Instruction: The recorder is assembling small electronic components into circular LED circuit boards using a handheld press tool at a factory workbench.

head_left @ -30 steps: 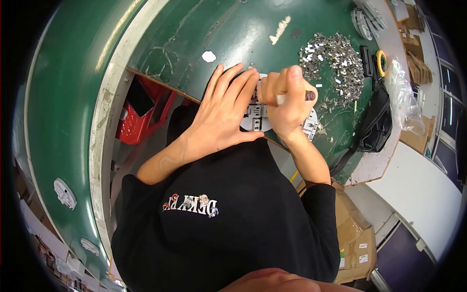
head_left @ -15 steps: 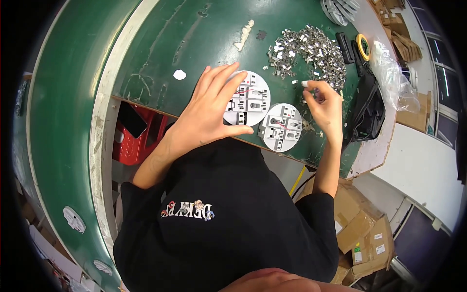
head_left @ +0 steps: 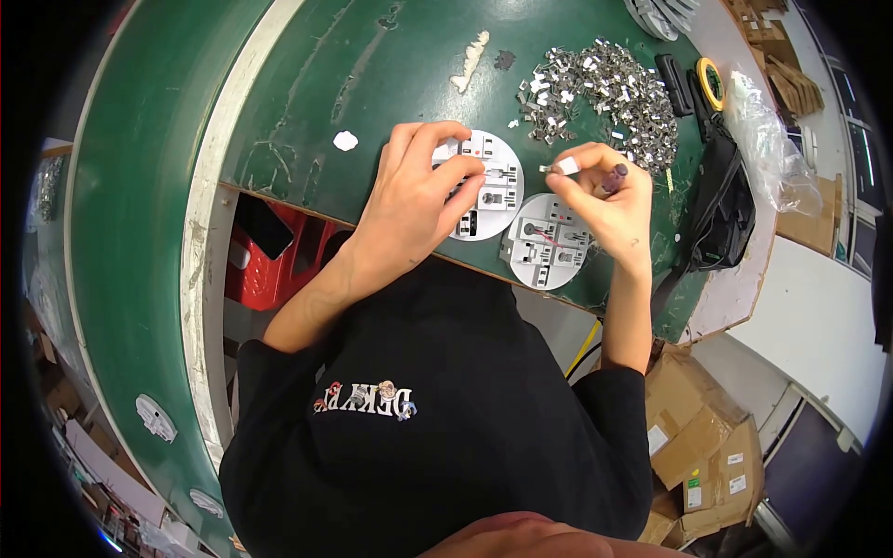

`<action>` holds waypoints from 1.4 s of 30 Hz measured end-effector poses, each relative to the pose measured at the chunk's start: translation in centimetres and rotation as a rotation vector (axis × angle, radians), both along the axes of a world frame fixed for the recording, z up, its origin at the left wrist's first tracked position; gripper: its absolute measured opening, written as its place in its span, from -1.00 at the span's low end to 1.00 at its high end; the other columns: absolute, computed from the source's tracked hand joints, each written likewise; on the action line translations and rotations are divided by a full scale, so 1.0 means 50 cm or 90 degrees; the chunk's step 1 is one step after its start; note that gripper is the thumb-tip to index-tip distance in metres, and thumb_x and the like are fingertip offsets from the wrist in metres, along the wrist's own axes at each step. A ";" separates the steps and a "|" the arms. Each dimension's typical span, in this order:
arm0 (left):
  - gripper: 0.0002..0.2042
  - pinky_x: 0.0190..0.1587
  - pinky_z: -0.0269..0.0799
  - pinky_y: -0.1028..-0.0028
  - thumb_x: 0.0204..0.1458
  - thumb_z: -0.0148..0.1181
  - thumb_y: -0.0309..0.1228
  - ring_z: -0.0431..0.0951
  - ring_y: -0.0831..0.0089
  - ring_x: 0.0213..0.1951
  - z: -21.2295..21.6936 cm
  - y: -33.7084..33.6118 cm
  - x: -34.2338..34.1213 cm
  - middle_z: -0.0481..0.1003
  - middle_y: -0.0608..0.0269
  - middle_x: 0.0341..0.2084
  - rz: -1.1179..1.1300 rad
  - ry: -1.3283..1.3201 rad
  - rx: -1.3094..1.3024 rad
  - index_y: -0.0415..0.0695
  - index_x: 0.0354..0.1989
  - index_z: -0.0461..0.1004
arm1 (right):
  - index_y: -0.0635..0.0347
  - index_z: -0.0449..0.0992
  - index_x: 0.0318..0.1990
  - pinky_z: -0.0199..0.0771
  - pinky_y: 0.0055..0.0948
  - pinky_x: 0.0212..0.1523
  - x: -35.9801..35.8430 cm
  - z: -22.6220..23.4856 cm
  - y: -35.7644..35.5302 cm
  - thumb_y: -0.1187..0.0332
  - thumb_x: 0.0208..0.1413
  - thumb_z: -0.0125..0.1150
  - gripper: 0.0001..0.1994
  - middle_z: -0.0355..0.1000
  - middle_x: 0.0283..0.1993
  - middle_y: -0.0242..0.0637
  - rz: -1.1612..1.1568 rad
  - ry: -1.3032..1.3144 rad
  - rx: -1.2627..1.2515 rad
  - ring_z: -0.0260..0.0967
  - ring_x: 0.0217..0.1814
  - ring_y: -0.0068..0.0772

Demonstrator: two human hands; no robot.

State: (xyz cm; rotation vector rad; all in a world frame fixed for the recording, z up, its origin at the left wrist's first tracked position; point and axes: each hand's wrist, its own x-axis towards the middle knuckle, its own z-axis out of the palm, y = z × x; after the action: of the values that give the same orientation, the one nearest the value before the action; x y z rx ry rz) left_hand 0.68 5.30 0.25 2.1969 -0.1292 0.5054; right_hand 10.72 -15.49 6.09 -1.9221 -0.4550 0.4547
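My left hand (head_left: 414,191) is bent over a white round plastic housing (head_left: 502,200), its fingertips on the face, covering the left part. The housing carries small slots, dark parts and a thin wire. My right hand (head_left: 614,200) pinches a small metal clip (head_left: 545,169) between thumb and index finger, just right of that housing. White tape wraps that index fingertip. A dark handle, perhaps a screwdriver (head_left: 617,175), is tucked in the same palm. Below the right hand lies a second round housing (head_left: 549,265) with a red wire, near the table edge.
A heap of small metal clips (head_left: 605,93) covers the green table (head_left: 307,102) at the far right. Beside it are a yellow tape roll (head_left: 711,84), a black bag (head_left: 721,200) and clear plastic film (head_left: 763,149). A red stool (head_left: 256,279) holding a phone (head_left: 263,231) stands below the edge.
My right hand has moved left from beside the heap toward the left housing, with a clip now visible at its fingertips. My left fingers have curled in over the housing.
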 end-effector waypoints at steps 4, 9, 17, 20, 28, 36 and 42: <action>-0.86 0.05 0.30 0.37 -0.07 0.32 -0.53 0.35 0.25 0.00 -0.005 -0.004 -0.002 0.44 0.21 0.02 0.005 -0.014 -0.021 -0.13 -0.31 0.53 | 0.20 0.56 -0.40 0.00 -0.67 -0.57 -0.018 0.006 0.040 0.61 -0.10 0.33 -0.89 0.43 -0.46 -0.49 0.010 0.017 -0.034 0.03 -0.60 -0.72; -0.88 0.06 0.29 0.37 -0.08 0.32 -0.53 0.36 0.25 -0.01 -0.008 -0.006 -0.006 0.45 0.23 0.01 0.009 -0.034 -0.059 -0.11 -0.36 0.52 | 0.18 0.53 -0.44 -0.07 -0.70 -0.57 -0.032 -0.003 0.069 0.62 -0.13 0.33 -0.87 0.40 -0.45 -0.53 0.044 -0.061 -0.078 -0.01 -0.59 -0.76; -0.87 0.06 0.28 0.36 -0.09 0.32 -0.54 0.36 0.25 0.00 -0.009 -0.006 -0.010 0.46 0.23 0.00 0.023 -0.056 -0.077 -0.10 -0.36 0.52 | 0.18 0.51 -0.47 -0.08 -0.69 -0.57 -0.046 0.002 0.083 0.61 -0.15 0.33 -0.87 0.34 -0.51 -0.55 0.077 -0.114 -0.112 -0.01 -0.59 -0.76; -0.87 0.07 0.28 0.36 -0.10 0.32 -0.54 0.36 0.25 0.01 -0.010 -0.009 -0.012 0.46 0.23 0.01 0.029 -0.071 -0.074 -0.11 -0.36 0.51 | 0.18 0.50 -0.48 -0.09 -0.69 -0.58 -0.051 0.013 0.086 0.61 -0.15 0.33 -0.87 0.31 -0.53 -0.55 0.070 -0.097 -0.125 -0.03 -0.59 -0.75; -0.86 0.06 0.33 0.35 -0.12 0.32 -0.59 0.36 0.24 -0.01 -0.016 -0.008 -0.026 0.47 0.21 -0.02 0.034 -0.074 -0.077 -0.13 -0.36 0.53 | 0.23 0.51 -0.45 0.04 -0.63 -0.56 -0.065 0.014 0.092 0.59 -0.15 0.31 -0.89 0.34 -0.55 -0.47 0.062 -0.081 -0.153 0.06 -0.58 -0.67; -0.85 0.04 0.33 0.38 -0.09 0.33 -0.58 0.36 0.26 -0.01 -0.021 0.000 -0.033 0.47 0.22 -0.02 0.016 -0.064 -0.098 -0.13 -0.32 0.58 | 0.29 0.54 -0.39 0.17 -0.58 -0.53 -0.073 0.029 0.096 0.55 -0.13 0.33 -0.89 0.40 -0.52 -0.38 0.044 0.005 -0.215 0.16 -0.56 -0.59; -0.85 0.02 0.34 0.39 -0.07 0.33 -0.57 0.36 0.29 -0.01 -0.019 0.000 -0.039 0.47 0.22 -0.02 0.025 -0.051 -0.162 -0.13 -0.30 0.60 | 0.31 0.55 -0.35 0.18 -0.61 -0.52 -0.078 0.021 0.096 0.56 -0.10 0.34 -0.88 0.43 -0.48 -0.38 0.038 -0.034 -0.162 0.19 -0.55 -0.58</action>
State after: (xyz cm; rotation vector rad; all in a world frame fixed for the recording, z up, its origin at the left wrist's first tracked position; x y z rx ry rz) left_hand -1.25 5.29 -0.71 1.9343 -0.0608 0.5980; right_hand 6.84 -10.67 7.13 -2.1746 -0.5105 0.5223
